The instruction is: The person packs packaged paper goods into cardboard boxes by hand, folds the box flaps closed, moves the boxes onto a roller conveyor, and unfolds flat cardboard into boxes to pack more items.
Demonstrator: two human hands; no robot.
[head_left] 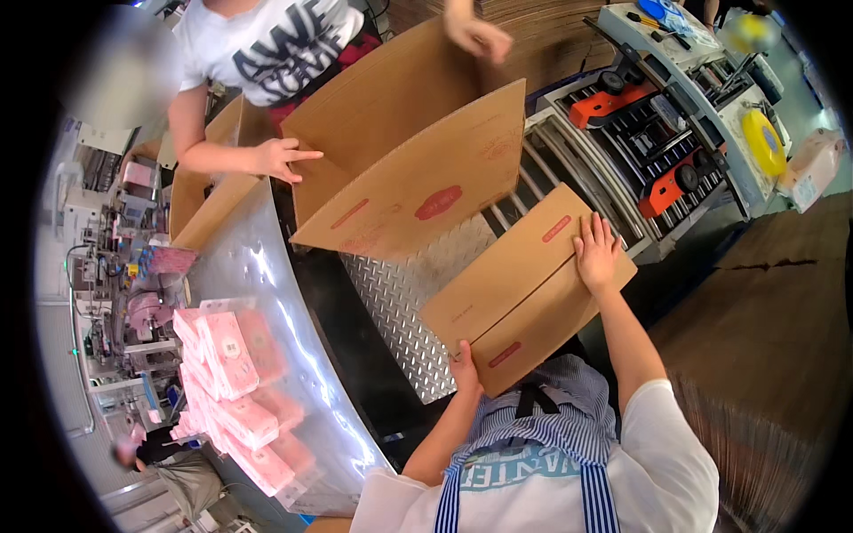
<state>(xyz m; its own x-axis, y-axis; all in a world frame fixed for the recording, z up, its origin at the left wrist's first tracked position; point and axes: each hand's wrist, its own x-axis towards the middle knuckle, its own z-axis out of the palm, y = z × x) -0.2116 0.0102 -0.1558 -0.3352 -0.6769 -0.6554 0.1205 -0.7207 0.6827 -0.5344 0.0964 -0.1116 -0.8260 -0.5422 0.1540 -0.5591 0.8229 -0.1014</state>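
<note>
In front of my apron is a cardboard box (526, 289) with red print, its two flaps meeting along a middle seam. My left hand (466, 369) grips the box's near left corner, thumb up along the edge, its other fingers mostly hidden. At the opposite end, my right hand (598, 254) lies flat on the box with fingers spread. Beyond it stands a larger cardboard carton (418, 200), open at the top. Across from me, a co-worker's hands (286, 160) are at that carton, one at its left corner and the other above its far right side.
Pink packs (233, 355) lie piled on the shiny metal table (258, 275) at left. Treaded metal plate (404, 302) and conveyor rollers (533, 169) run under the boxes. A machine with orange parts (609, 107) stands far right. Stacked flat cardboard (773, 346) is at right.
</note>
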